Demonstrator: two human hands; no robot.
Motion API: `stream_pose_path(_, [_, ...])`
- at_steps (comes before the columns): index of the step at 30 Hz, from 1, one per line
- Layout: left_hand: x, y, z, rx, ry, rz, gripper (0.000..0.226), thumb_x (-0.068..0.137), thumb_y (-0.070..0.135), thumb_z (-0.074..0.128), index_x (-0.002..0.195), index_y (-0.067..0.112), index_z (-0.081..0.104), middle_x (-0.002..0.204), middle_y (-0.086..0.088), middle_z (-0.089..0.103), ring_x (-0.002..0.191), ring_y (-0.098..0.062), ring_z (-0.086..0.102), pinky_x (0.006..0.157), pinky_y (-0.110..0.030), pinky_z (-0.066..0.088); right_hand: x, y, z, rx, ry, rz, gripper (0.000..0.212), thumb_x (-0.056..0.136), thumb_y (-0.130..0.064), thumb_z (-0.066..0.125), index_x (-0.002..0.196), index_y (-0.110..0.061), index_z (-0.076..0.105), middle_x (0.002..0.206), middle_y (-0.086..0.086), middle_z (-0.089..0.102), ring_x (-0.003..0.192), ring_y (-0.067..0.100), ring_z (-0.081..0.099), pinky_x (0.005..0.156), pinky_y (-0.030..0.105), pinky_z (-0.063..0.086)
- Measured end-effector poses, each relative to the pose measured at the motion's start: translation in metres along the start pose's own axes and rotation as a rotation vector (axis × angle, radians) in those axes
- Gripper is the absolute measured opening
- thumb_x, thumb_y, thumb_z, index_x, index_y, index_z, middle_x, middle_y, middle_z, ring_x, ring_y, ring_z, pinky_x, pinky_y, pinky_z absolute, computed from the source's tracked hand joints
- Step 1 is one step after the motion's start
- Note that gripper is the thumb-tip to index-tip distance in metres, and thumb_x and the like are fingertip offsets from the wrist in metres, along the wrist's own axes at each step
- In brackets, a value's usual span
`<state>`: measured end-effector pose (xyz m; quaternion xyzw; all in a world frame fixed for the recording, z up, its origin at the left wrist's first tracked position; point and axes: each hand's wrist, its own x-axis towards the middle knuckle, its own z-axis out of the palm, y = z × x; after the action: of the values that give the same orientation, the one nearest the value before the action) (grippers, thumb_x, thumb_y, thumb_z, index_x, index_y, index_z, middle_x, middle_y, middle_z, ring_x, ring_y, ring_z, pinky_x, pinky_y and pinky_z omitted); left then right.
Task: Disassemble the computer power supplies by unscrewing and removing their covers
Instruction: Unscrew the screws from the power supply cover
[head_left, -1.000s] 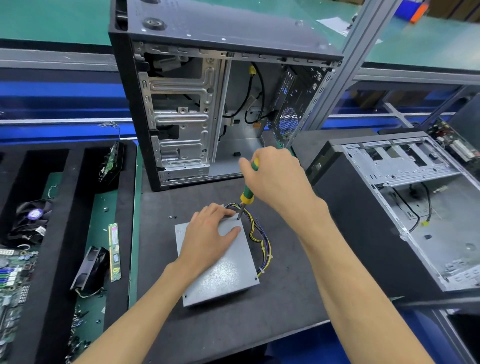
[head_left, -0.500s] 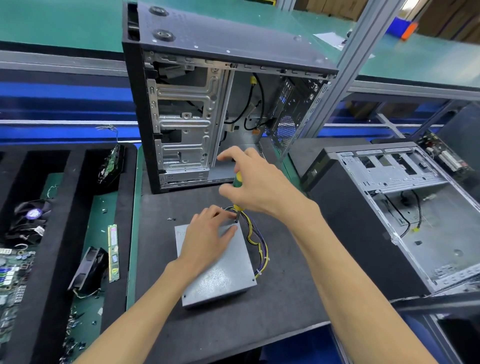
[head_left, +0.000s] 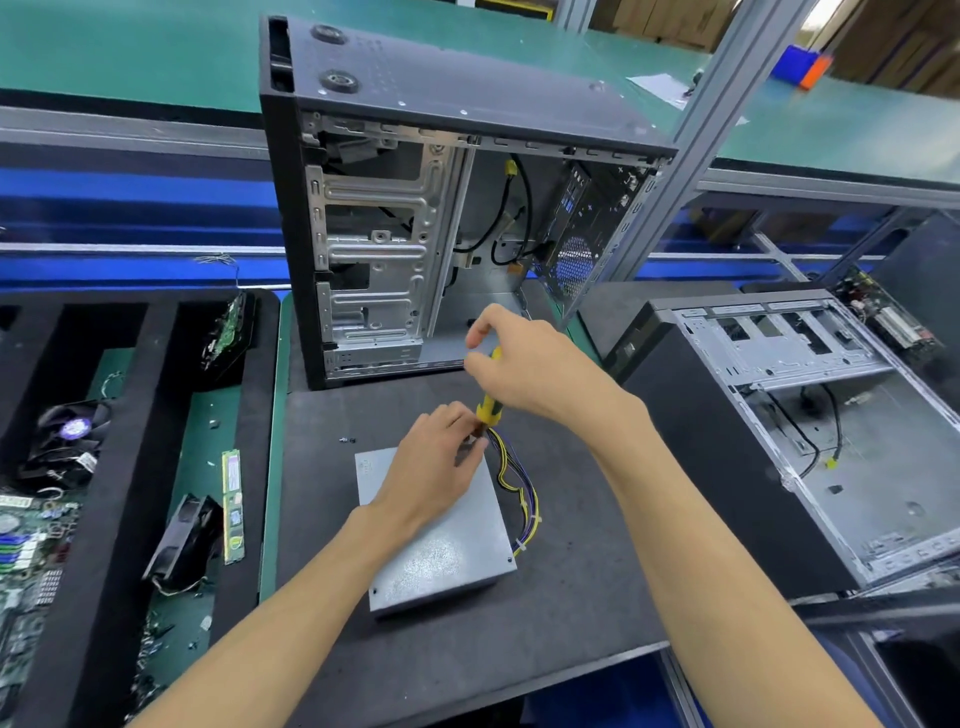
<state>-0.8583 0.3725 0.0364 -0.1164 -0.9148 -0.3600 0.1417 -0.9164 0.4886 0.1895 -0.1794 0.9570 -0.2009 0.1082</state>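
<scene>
We count one power supply (head_left: 441, 540) under our flat left hand (head_left: 436, 475); our right hand (head_left: 530, 364) grips one screwdriver (head_left: 490, 402). Two open cases: one (head_left: 415, 218) behind the supply, another (head_left: 779, 431) to its right.

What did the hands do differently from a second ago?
The right hand slid up the screwdriver handle, now gripping its top. The left hand curled its fingers toward the screwdriver tip instead of lying flat. The power supply stayed put, cover on.

grey power supply (head_left: 441, 556) flat on mat, cover on
</scene>
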Motion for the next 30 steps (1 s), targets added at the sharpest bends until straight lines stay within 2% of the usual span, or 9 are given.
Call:
stream_pose_path(5, [0.002,0.004,-0.002,-0.028,0.059,-0.114,0.011,0.089,0.022,0.072,0.088,0.015,0.064,0.082,0.005,0.060,0.078,-0.016,0.055,0.069,-0.035,0.047,-0.003,0.003,-0.009,-0.084,-0.072,-0.056,0.025,0.088,-0.047,0.067,0.104,-0.036,0.052,0.090,-0.014,0.049,0.097,0.024,0.057,0.077,0.037,0.041])
stream_pose_path(7, [0.004,0.006,-0.002,-0.035,0.045,-0.157,0.018,0.089,0.026,0.072,0.084,0.014,0.059,0.079,0.007,0.056,0.075,-0.019,0.056,0.069,-0.035,0.047,-0.002,0.002,-0.007,-0.084,-0.018,-0.015,0.026,0.090,-0.058,0.062,0.097,-0.033,0.056,0.087,-0.013,0.056,0.093,0.023,0.059,0.075,0.037,0.044])
stream_pose_path(10, [0.007,0.007,-0.001,-0.058,0.054,-0.180,0.023,0.088,0.027,0.072,0.080,0.019,0.052,0.076,0.011,0.051,0.071,-0.016,0.052,0.068,-0.033,0.045,-0.003,0.002,-0.003,-0.004,0.045,-0.011,0.017,0.090,-0.044,0.063,0.096,-0.029,0.058,0.084,-0.008,0.061,0.087,0.026,0.060,0.069,0.034,0.042])
stream_pose_path(15, [0.000,0.006,-0.004,0.000,0.067,0.017,0.006,0.094,0.017,0.064,0.094,0.011,0.063,0.084,0.002,0.056,0.072,-0.017,0.049,0.064,-0.040,0.048,-0.010,0.002,-0.004,0.048,0.038,-0.049,0.030,0.080,-0.035,0.073,0.099,-0.028,0.051,0.085,-0.009,0.058,0.079,0.022,0.054,0.061,0.033,0.036])
stream_pose_path(19, [0.000,0.003,-0.002,-0.054,0.103,-0.090,0.011,0.093,0.023,0.068,0.094,0.013,0.064,0.083,0.003,0.061,0.072,-0.019,0.057,0.064,-0.040,0.051,-0.015,0.002,-0.003,-0.012,0.087,-0.063,0.038,0.082,-0.055,0.074,0.096,-0.028,0.052,0.087,-0.011,0.057,0.084,0.020,0.057,0.067,0.035,0.035])
stream_pose_path(22, [0.006,0.002,0.001,-0.083,0.105,-0.203,0.023,0.090,0.031,0.070,0.080,0.020,0.052,0.068,0.011,0.050,0.062,-0.007,0.048,0.060,-0.031,0.040,-0.017,-0.001,0.003,-0.004,0.180,-0.044,0.042,0.087,-0.066,0.065,0.091,-0.025,0.055,0.081,-0.011,0.058,0.082,0.022,0.057,0.065,0.034,0.035])
stream_pose_path(24, [0.009,0.003,0.003,-0.084,0.087,-0.233,0.031,0.089,0.034,0.071,0.076,0.022,0.046,0.064,0.012,0.045,0.061,-0.002,0.048,0.057,-0.029,0.034,-0.017,-0.003,0.006,0.018,0.213,-0.031,0.035,0.092,-0.057,0.064,0.090,-0.023,0.058,0.083,-0.008,0.062,0.085,0.024,0.058,0.068,0.034,0.038])
stream_pose_path(27, [0.011,0.002,0.000,-0.083,0.002,-0.230,0.027,0.089,0.038,0.068,0.079,0.028,0.046,0.064,0.011,0.052,0.062,-0.005,0.052,0.056,-0.028,0.040,-0.018,-0.002,0.007,0.036,0.198,-0.033,0.014,0.091,-0.036,0.064,0.095,-0.025,0.057,0.082,-0.009,0.059,0.087,0.023,0.057,0.071,0.034,0.039])
stream_pose_path(30, [0.009,-0.001,-0.005,-0.093,-0.091,-0.128,0.017,0.093,0.031,0.061,0.087,0.040,0.047,0.072,0.013,0.055,0.064,-0.010,0.051,0.060,-0.030,0.044,-0.021,0.001,0.003,0.046,0.188,-0.019,0.023,0.085,-0.033,0.067,0.100,-0.028,0.051,0.077,-0.013,0.051,0.082,0.022,0.052,0.069,0.034,0.035])
